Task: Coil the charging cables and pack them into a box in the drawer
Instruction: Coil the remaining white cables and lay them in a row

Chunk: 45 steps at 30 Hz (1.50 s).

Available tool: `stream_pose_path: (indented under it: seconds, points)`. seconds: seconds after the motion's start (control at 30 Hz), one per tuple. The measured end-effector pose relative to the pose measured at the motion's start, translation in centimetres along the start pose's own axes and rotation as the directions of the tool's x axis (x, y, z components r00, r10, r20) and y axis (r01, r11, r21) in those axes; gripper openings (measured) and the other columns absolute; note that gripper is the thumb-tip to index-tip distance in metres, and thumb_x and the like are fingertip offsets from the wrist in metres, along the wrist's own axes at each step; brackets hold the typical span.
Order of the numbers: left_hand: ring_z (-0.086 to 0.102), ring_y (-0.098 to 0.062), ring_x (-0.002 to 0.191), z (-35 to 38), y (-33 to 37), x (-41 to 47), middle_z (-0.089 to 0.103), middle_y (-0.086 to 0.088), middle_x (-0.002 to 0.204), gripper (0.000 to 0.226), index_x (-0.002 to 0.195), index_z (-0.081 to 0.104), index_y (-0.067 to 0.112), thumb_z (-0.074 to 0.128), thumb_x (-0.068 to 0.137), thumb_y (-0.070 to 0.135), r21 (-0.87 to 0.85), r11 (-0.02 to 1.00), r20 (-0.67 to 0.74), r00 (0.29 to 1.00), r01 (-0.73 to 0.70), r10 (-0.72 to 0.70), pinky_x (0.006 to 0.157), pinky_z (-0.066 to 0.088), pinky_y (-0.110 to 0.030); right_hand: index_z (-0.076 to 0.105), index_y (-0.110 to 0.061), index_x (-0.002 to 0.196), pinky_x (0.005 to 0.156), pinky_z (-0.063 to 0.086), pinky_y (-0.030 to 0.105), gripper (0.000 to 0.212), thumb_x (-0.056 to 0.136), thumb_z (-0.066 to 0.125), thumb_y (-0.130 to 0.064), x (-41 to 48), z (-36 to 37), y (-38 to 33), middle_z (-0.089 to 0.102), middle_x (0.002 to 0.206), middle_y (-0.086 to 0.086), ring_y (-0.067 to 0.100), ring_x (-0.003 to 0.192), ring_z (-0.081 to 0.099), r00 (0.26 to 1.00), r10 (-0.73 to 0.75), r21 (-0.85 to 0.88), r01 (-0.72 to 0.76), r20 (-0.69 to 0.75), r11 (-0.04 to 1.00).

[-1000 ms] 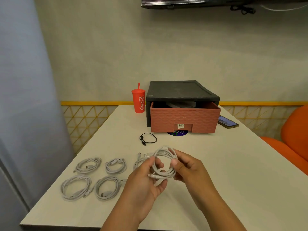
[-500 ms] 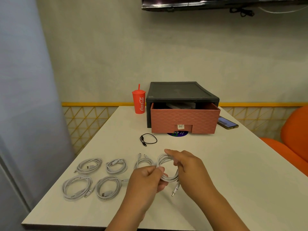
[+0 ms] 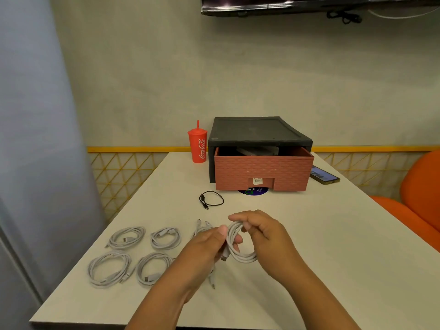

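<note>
Both hands hold one coiled white cable (image 3: 240,253) just above the table. My left hand (image 3: 202,251) pinches the coil's left side near a plug end, and my right hand (image 3: 264,236) grips its top and right side. Several coiled white cables (image 3: 126,236) lie in two rows at the left, and another white cable (image 3: 202,226) shows partly behind my left hand. A small black cable (image 3: 210,198) lies coiled further back. The brown drawer (image 3: 264,172) stands pulled out of its black case (image 3: 257,129), with a dark box (image 3: 257,151) partly visible inside.
A red Coca-Cola cup (image 3: 198,146) with a straw stands left of the drawer case. A phone (image 3: 323,176) lies to its right. An orange chair (image 3: 419,196) sits beyond the table's right edge. A blue sticker (image 3: 253,191) shows under the drawer front.
The held coil has dropped lower towards the table and turned, with my right hand shifting over its top. A loose plug end now hangs beneath my left hand.
</note>
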<state>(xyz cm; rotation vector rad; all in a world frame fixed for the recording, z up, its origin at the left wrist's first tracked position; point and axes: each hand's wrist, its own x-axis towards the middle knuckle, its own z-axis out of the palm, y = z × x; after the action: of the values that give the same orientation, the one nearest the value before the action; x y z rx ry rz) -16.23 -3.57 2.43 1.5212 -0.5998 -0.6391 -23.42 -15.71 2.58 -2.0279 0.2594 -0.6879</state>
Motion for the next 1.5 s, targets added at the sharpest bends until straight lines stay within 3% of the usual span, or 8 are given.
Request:
stream_pose_path:
  seconds: [0.23,0.53,0.83,1.0,1.1,1.23,1.37,1.5]
  points:
    - [0.047,-0.016,0.063,-0.2,0.6,-0.3,0.044,-0.005,0.062,0.032,0.075,0.058,0.004,0.039,0.096,0.019,-0.180,0.981,0.136,0.990,0.070,-0.046,0.074,0.053,-0.028,0.068,-0.023,0.088,0.059,0.034,0.012,0.029,0.095,0.046,-0.006,-0.2,0.3,-0.8,0.057,0.056,-0.026,-0.010,0.055,0.051,0.988,0.156,0.229,-0.155,0.017,0.961]
    - [0.047,-0.014,0.051,-1.8,0.7,-0.4,0.054,-0.009,0.066,0.029,0.077,0.058,-0.002,0.040,0.093,0.014,-0.400,0.911,0.121,0.991,0.098,-0.054,0.053,0.050,-0.022,0.070,-0.005,0.096,0.054,0.050,0.020,0.025,0.075,0.057,-0.012,-0.2,-1.9,-0.6,0.069,0.083,0.011,0.015,0.069,0.059,0.916,0.280,0.691,-0.400,0.286,0.602]
    - [0.052,-0.008,0.057,-2.0,0.7,-0.1,0.056,0.002,0.059,0.031,0.076,0.062,0.014,0.040,0.098,0.014,0.051,0.996,0.031,0.997,-0.077,0.075,0.070,0.047,-0.027,0.076,-0.005,0.077,0.045,0.050,0.015,0.024,0.068,0.056,0.004,-0.1,-1.9,-0.5,0.069,0.074,0.014,0.013,0.055,0.062,0.880,0.371,0.829,-0.429,0.296,0.358]
    - [0.056,-0.009,0.057,-0.9,0.9,-0.6,0.063,-0.001,0.067,0.028,0.082,0.064,0.008,0.041,0.096,0.016,-0.158,0.987,0.038,0.999,-0.029,0.035,0.061,0.050,-0.020,0.065,-0.025,0.107,0.071,0.051,0.027,0.030,0.078,0.060,-0.023,-0.8,-0.4,-0.8,0.065,0.079,-0.005,0.009,0.071,0.062,0.943,0.269,0.629,-0.331,0.195,0.703]
    - [0.058,-0.010,0.059,-0.4,0.9,-0.8,0.063,-0.003,0.069,0.025,0.089,0.067,0.010,0.043,0.095,0.015,-0.207,0.978,0.077,0.997,0.004,0.012,0.064,0.052,-0.023,0.067,-0.034,0.098,0.070,0.048,0.025,0.017,0.082,0.063,-0.029,-0.9,0.9,-1.0,0.069,0.082,-0.012,-0.001,0.066,0.058,0.969,0.233,0.422,-0.178,-0.082,0.889]
    - [0.058,-0.008,0.063,-0.3,0.6,-0.9,0.062,0.002,0.072,0.014,0.095,0.067,0.011,0.053,0.093,0.011,-0.150,0.988,0.141,0.990,0.025,-0.003,0.075,0.052,-0.026,0.070,-0.034,0.085,0.063,0.043,0.013,0.015,0.085,0.063,-0.020,-0.6,0.7,-1.1,0.071,0.079,-0.015,-0.007,0.056,0.054,0.930,0.228,0.414,-0.093,-0.289,0.906]
    - [0.058,-0.006,0.064,-0.4,0.2,-1.0,0.063,0.004,0.073,0.023,0.092,0.065,0.010,0.064,0.071,0.018,-0.197,0.979,0.180,0.984,0.052,-0.016,0.071,0.051,-0.023,0.069,-0.028,0.081,0.046,0.038,0.009,0.018,0.089,0.058,-0.016,-0.5,0.6,-1.3,0.063,0.056,-0.019,-0.005,0.045,0.049,0.939,0.232,0.406,-0.114,-0.255,0.907]
    - [0.056,-0.007,0.061,-0.3,0.4,-1.4,0.065,0.000,0.074,0.019,0.089,0.063,0.006,0.072,0.075,0.015,-0.251,0.967,0.174,0.985,0.041,0.004,0.068,0.051,-0.022,0.065,-0.037,0.097,0.062,0.044,0.007,0.019,0.080,0.068,-0.028,-0.4,-0.9,-1.4,0.066,0.083,-0.013,-0.007,0.062,0.059,0.990,0.137,0.265,-0.136,0.016,0.955]
